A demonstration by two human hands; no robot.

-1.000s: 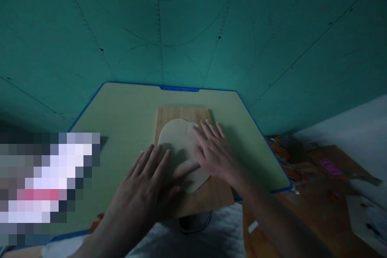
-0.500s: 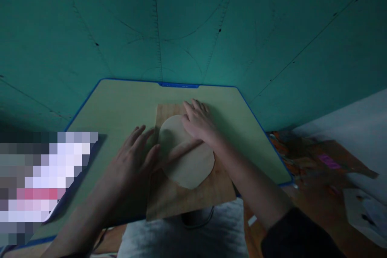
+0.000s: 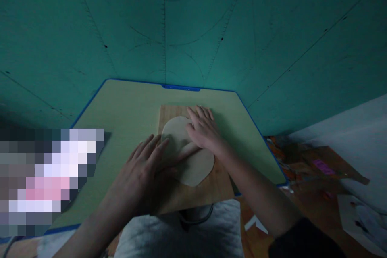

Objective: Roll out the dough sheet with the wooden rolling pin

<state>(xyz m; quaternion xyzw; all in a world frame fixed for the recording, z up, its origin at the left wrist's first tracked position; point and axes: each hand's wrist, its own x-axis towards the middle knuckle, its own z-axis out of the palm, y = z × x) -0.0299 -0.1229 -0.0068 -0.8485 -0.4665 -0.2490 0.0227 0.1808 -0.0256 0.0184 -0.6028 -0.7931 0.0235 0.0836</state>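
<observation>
A flat round sheet of dough (image 3: pixel 193 171) lies on a wooden board (image 3: pixel 208 193). Across it, slanting from lower left to upper right, runs a thin wooden rolling pin (image 3: pixel 186 152). My right hand (image 3: pixel 204 129) rests flat over the pin's upper right end, fingers stretched toward the board's far edge. At the lower left end, my left hand (image 3: pixel 145 165) lies over the pin with its fingers extended, touching the left side of the board. Both palms hide the pin's ends.
Under the board is a pale table (image 3: pixel 130 100) with a blue rim, against a green wall. A pixelated object covers the table's left side. Cardboard (image 3: pixel 335 165) and a white box (image 3: pixel 359 217) lie on the floor at right.
My left hand has moved right and is closer over the pin and dough, its fingers nearer together. My right hand has shifted slightly right and down in the picture. The view has shifted a little.
</observation>
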